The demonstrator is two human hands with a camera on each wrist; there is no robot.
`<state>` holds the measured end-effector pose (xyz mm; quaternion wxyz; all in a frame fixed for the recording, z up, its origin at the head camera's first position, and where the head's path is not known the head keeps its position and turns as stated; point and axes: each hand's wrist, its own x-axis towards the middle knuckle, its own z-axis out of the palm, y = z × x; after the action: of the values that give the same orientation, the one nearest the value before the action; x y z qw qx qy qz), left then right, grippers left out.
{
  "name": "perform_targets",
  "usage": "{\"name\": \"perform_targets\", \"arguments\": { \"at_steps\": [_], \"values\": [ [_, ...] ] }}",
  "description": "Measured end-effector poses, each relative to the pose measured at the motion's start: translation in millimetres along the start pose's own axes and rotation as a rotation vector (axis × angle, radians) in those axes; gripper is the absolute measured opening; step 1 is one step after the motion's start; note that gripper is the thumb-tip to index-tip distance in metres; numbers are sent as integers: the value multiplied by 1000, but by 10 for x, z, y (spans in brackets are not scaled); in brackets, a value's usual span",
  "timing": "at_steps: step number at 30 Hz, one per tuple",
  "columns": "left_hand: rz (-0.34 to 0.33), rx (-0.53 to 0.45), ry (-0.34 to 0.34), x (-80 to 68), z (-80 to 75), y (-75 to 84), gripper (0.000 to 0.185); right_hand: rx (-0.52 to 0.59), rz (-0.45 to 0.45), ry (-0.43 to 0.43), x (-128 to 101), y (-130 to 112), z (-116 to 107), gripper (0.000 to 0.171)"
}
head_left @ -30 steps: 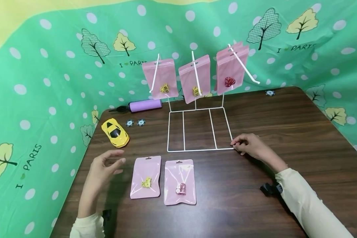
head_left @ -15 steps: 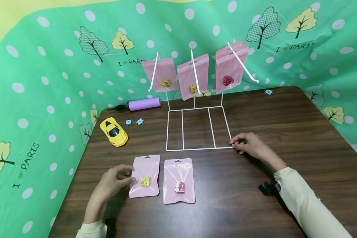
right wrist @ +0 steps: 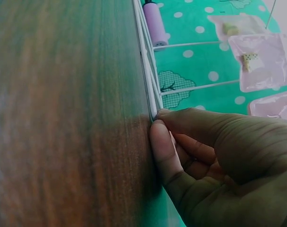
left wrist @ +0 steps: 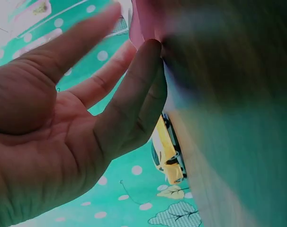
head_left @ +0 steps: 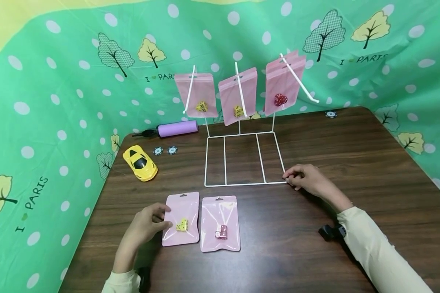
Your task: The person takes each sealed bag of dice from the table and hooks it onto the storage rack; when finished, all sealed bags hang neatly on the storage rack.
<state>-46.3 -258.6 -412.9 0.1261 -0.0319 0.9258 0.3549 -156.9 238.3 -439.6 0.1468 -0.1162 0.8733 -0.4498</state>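
My left hand point(head_left: 144, 226) is at the left edge of a pink pouch point(head_left: 172, 239) with yellow dice inside. Its thumb and index finger touch the pouch, which lies flat; in the left wrist view the fingers point(left wrist: 134, 94) are loosely bent, with a gap to the thumb. Beside it lies a second pink pouch point(head_left: 220, 211) holding reddish dice. With thumb and fingertips my right hand point(head_left: 311, 180) pinches the front right corner of a white wire display rack point(head_left: 242, 184). Three prongs of the rack carry pink pouches: left point(head_left: 201, 89), middle point(head_left: 229, 97) and right point(head_left: 278, 81).
A yellow toy car point(head_left: 141, 162) stands at the left, near two poker chips point(head_left: 172, 150). Behind them lies a purple hand pump point(head_left: 177, 128). Another chip point(head_left: 331, 114) is by the back edge. A green patterned cloth point(head_left: 73, 81) borders the wooden table point(head_left: 278, 244).
My left hand has come down and right to the yellow-dice pouch, which has shifted slightly right. The hanging pouches sway a little. My right hand stays on the rack corner.
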Motion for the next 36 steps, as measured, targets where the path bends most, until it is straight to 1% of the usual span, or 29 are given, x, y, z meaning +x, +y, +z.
{"name": "perform_targets", "arguments": {
  "at_steps": [5, 11, 18, 22, 26, 30, 36],
  "values": [
    [17, -35, -16, 3, 11, -5, 25, -3, -1, 10, 5, -21, 11, 17],
    [57, -75, -44, -3, -1, -24, 22, -4, 5, 15, 8, -49, 1, 17],
    [45, -101, -63, 4, -22, -21, 21, -6, 0, 22, -8, -60, -19, 17],
    [54, -100, -66, -8, -55, -48, 20, -8, -4, 19, -15, -47, -19, 17],
    [54, -93, -33, -36, -138, -82, 22, -5, -3, 15, -26, -36, -14, 17],
    [56, -92, 9, -49, -271, -84, 26, -1, -1, 18, -33, -32, -10, 17],
    [81, 0, 97, -38, -491, -15, 31, 4, 4, 14, -59, -17, -2, 17]
  ]
}}
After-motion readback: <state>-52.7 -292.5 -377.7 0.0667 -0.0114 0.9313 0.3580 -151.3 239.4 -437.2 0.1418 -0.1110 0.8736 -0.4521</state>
